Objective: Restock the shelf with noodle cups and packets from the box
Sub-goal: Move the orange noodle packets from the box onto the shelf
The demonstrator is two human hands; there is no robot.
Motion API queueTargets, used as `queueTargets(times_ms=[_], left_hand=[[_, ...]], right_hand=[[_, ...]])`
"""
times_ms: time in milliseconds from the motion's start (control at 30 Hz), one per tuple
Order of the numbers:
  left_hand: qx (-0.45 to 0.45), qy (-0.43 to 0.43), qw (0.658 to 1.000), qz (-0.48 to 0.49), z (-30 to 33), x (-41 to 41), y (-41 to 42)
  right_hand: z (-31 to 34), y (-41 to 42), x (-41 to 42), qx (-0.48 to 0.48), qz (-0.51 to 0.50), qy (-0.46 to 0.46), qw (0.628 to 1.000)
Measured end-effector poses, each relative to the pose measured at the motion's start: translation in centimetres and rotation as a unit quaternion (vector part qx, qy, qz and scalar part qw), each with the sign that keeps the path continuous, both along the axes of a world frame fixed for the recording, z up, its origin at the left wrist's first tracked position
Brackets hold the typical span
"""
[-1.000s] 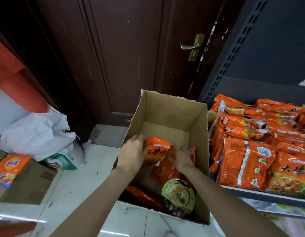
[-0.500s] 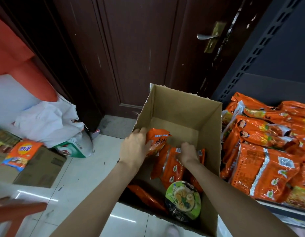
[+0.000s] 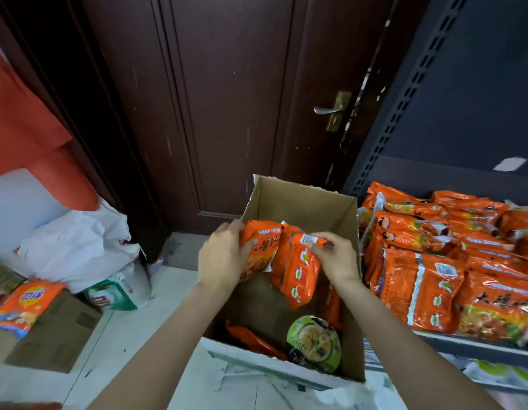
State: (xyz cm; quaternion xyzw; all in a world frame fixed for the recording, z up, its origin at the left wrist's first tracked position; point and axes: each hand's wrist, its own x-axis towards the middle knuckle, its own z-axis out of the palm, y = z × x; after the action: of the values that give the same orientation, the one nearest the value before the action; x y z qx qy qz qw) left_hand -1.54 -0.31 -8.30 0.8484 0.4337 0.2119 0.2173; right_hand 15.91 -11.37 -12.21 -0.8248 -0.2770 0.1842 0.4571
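Observation:
An open cardboard box (image 3: 304, 199) stands on the floor in front of me. My left hand (image 3: 221, 258) grips an orange noodle packet (image 3: 261, 247) above the box. My right hand (image 3: 336, 258) pinches the top edge of a second orange packet (image 3: 299, 276) right beside the first. Lower in the box lie a green-lidded noodle cup (image 3: 314, 341) and more orange packets (image 3: 251, 338). The dark shelf (image 3: 452, 346) to the right holds several stacked orange noodle packets (image 3: 419, 285).
A dark wooden door (image 3: 236, 108) with a metal handle (image 3: 326, 109) stands behind the box. To the left are white sacks (image 3: 76, 247), a green-and-white bag (image 3: 121, 294), and a brown carton (image 3: 56, 335) bearing an orange packet (image 3: 26, 306). The floor is pale tile.
Both hands have risen out of the box with the orange packets. My right hand, which was reaching down among them, now pinches one by its top edge. The camera tilted up.

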Motion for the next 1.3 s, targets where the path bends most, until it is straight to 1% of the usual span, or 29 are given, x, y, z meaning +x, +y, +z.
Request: queueTargets(times_ms=[100, 233, 300, 367, 467, 533, 600, 700, 833, 900, 1033, 1100, 1167, 1300], left_hand=[[0.025, -0.051, 0.998, -0.010, 1.9, -0.9, -0.5], [0.041, -0.112, 0.992, -0.045, 4.4, -1.1, -2.3], [0.049, -0.134, 0.988, -0.066, 5.7, -0.6, -3.8], [0.053, -0.160, 0.982, -0.087, 7.0, 0.4, -5.6], [0.052, -0.190, 0.973, -0.120, 8.5, 2.6, -8.5], [0.059, -0.201, 0.969, -0.132, 9.1, 4.4, -10.5], [0.063, -0.204, 0.968, -0.135, 9.5, 6.3, -12.8], [0.064, -0.210, 0.966, -0.137, 9.7, 9.3, -16.5], [0.052, -0.209, 0.971, -0.109, 9.1, 12.9, -21.2], [0.035, -0.207, 0.974, -0.088, 8.5, 14.1, -23.4], [0.017, -0.200, 0.978, -0.052, 7.1, 15.5, -27.0], [0.009, -0.195, 0.980, -0.041, 6.7, 15.8, -28.2], [0.004, -0.183, 0.983, -0.031, 6.4, 16.1, -29.0], [0.004, -0.167, 0.986, -0.025, 5.9, 16.6, -29.6]], right_hand=[[2.7, -2.0, -0.4, 0.049, -0.030, 0.008, 0.998], [6.6, -5.5, -0.6, 0.102, -0.075, -0.061, 0.990], [8.5, -7.5, -0.5, 0.111, -0.088, -0.110, 0.984], [10.2, -9.6, -0.2, 0.113, -0.087, -0.132, 0.981], [11.8, -13.3, 1.1, 0.110, -0.086, -0.082, 0.987], [12.6, -16.2, 2.1, 0.109, -0.063, -0.056, 0.990], [13.4, -19.3, 3.3, 0.093, -0.039, -0.068, 0.993], [14.0, -23.8, 5.6, 0.037, -0.007, -0.098, 0.995], [12.9, -28.7, 10.2, -0.039, -0.030, -0.237, 0.970], [11.9, -30.7, 12.1, -0.069, -0.027, -0.259, 0.963], [9.8, -33.7, 15.4, -0.066, -0.016, -0.259, 0.964], [8.9, -34.6, 16.8, -0.064, -0.011, -0.229, 0.971], [8.0, -35.1, 17.8, -0.042, -0.013, -0.188, 0.981], [6.2, -35.1, 19.4, -0.009, -0.065, -0.142, 0.988]])
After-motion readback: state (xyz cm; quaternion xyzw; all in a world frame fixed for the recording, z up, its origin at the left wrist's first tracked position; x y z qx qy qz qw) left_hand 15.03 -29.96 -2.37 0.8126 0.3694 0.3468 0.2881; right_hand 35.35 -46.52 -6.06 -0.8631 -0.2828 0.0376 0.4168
